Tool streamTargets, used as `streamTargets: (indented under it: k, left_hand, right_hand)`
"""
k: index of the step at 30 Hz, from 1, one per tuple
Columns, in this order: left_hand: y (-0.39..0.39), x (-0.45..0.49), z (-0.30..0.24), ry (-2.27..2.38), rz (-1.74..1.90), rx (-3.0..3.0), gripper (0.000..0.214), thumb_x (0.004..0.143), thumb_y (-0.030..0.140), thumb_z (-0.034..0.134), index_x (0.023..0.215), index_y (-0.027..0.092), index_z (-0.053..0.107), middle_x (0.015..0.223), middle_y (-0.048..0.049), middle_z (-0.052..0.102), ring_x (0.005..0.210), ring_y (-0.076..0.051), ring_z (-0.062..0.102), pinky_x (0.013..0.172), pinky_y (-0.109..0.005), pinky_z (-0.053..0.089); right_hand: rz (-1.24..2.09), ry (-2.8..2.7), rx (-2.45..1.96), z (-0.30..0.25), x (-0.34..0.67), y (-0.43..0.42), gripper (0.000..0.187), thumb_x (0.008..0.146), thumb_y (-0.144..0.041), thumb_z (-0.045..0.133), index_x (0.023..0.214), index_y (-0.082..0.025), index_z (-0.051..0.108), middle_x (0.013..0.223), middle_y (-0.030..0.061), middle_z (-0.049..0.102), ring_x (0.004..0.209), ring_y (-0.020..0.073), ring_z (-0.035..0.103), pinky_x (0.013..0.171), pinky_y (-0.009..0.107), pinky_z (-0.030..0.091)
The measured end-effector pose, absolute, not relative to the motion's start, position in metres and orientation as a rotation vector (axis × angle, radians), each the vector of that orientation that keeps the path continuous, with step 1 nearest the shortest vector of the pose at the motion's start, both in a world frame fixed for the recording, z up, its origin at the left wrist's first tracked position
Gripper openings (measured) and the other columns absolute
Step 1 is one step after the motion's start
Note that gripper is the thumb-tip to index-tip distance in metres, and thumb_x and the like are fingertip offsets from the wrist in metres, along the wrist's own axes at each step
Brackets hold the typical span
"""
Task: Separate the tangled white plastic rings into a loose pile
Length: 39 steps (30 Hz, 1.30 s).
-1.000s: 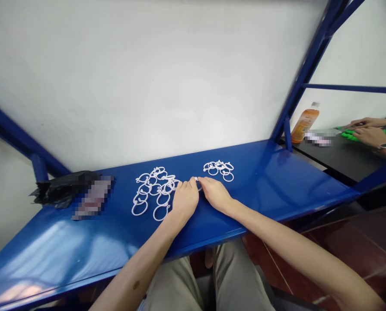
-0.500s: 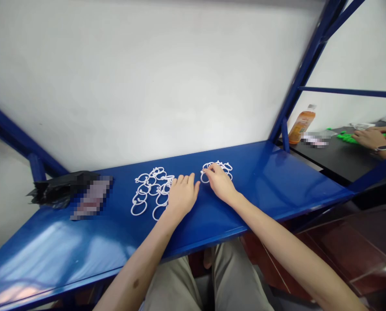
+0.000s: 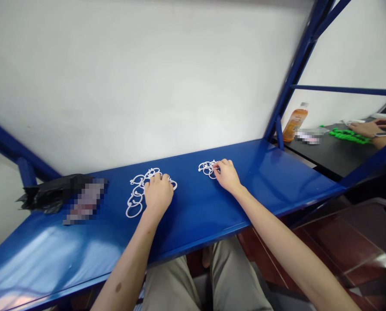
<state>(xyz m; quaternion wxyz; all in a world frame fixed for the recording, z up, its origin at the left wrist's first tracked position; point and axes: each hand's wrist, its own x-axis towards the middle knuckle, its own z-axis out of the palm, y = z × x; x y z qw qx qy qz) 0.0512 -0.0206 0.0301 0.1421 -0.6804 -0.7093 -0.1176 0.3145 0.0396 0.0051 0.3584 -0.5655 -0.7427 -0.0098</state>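
Observation:
White curtain rings with small knob ends lie in two groups on the blue table (image 3: 199, 216). My left hand (image 3: 159, 193) covers part of the larger left group (image 3: 134, 209), its fingers curled down among the rings. The palm hides what those fingers grip. At the smaller right group (image 3: 205, 166), my right hand (image 3: 228, 175) has thumb and forefinger pinched at the edge of a ring. Part of that ring is hidden behind the fingers.
A black plastic bag (image 3: 52, 192) and a blurred flat packet (image 3: 86, 201) lie on the left. A white wall (image 3: 154, 86) rises behind the table. Beyond the blue frame post (image 3: 288, 82), a co-worker's hands handle green pieces (image 3: 348, 135) near an orange drink bottle (image 3: 295, 123).
My left hand has moved left from the edge of the larger group onto its rings, fingers now curled. My right hand has shifted slightly right over the smaller group. The view has turned a little.

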Motion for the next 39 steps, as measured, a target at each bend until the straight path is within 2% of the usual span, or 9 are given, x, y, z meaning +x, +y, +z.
streamTargets:
  k: [8,16,20,25,28,30,34,39]
  left_hand:
    - [-0.020,0.049,0.038,-2.033,-0.540,-1.951,0.036,0.099,0.022,0.037,0.118,0.016,0.067,0.115,-0.0141,0.072,0.111,-0.034,0.063,0.091,-0.047,0.043]
    - [-0.022,0.051,0.046,-1.928,-1.104,-1.818,0.032,0.099,0.026,0.041,0.117,0.015,0.066,0.113,-0.0138,0.073,0.109,-0.032,0.065,0.094,-0.046,0.045]
    - [-0.020,0.050,0.047,-1.852,-1.478,-1.902,0.033,0.097,0.030,0.047,0.121,0.016,0.065,0.112,-0.0118,0.073,0.103,-0.026,0.067,0.095,-0.042,0.048]
    - [-0.017,0.052,0.045,-2.038,-1.861,-2.083,0.030,0.092,0.035,0.055,0.115,0.022,0.069,0.094,-0.0058,0.074,0.080,-0.019,0.068,0.074,-0.033,0.054]
    - [-0.015,0.056,0.043,-2.102,-2.114,-2.188,0.031,0.089,0.037,0.058,0.113,0.020,0.068,0.093,-0.0058,0.072,0.071,-0.016,0.065,0.061,-0.028,0.052]
    - [-0.016,0.060,0.043,-2.108,-2.242,-2.274,0.032,0.087,0.036,0.060,0.113,0.019,0.065,0.092,-0.0053,0.070,0.067,-0.014,0.064,0.059,-0.027,0.053]
    - [-0.019,0.069,0.042,-2.133,-2.300,-2.451,0.034,0.084,0.036,0.062,0.112,0.017,0.060,0.087,-0.0026,0.066,0.070,-0.014,0.065,0.060,-0.028,0.056]
    - [-0.020,0.074,0.037,-2.162,-2.217,-2.569,0.032,0.085,0.037,0.061,0.110,0.018,0.056,0.081,0.0005,0.062,0.074,-0.016,0.067,0.066,-0.032,0.059]
  right_hand:
    - [-0.028,-1.838,-1.373,0.010,0.316,0.040,0.014,0.089,-0.016,0.056,0.092,-0.020,0.069,0.097,0.0098,0.067,0.096,0.0278,0.053,0.088,0.042,0.049]
    - [-0.001,-1.776,-1.271,0.017,0.312,0.034,0.013,0.093,-0.020,0.055,0.091,-0.021,0.068,0.094,0.0085,0.068,0.092,0.0268,0.056,0.085,0.042,0.049]
    - [0.046,-1.907,-1.124,0.018,0.297,0.025,0.013,0.095,-0.021,0.054,0.094,-0.021,0.067,0.093,0.0068,0.069,0.092,0.0248,0.058,0.089,0.043,0.048]
    - [0.200,-2.114,-0.953,0.018,0.277,0.010,0.010,0.097,-0.027,0.058,0.099,-0.021,0.066,0.097,0.0061,0.069,0.097,0.0228,0.061,0.090,0.039,0.049]
    - [0.275,-2.197,-0.932,0.020,0.271,0.002,0.016,0.097,-0.034,0.062,0.104,-0.021,0.065,0.099,0.0065,0.069,0.097,0.0221,0.063,0.088,0.038,0.050]
    - [0.331,-2.213,-0.932,0.022,0.267,-0.003,0.021,0.095,-0.037,0.064,0.108,-0.020,0.063,0.101,0.0069,0.068,0.093,0.0209,0.064,0.083,0.035,0.051]
    - [0.450,-2.212,-0.924,0.022,0.260,-0.010,0.026,0.091,-0.039,0.069,0.106,-0.021,0.058,0.099,0.0052,0.068,0.081,0.0179,0.065,0.072,0.030,0.050]
    - [0.515,-2.242,-0.894,0.016,0.256,-0.011,0.011,0.093,-0.028,0.061,0.099,-0.022,0.053,0.088,0.0017,0.067,0.070,0.0159,0.063,0.065,0.027,0.047]
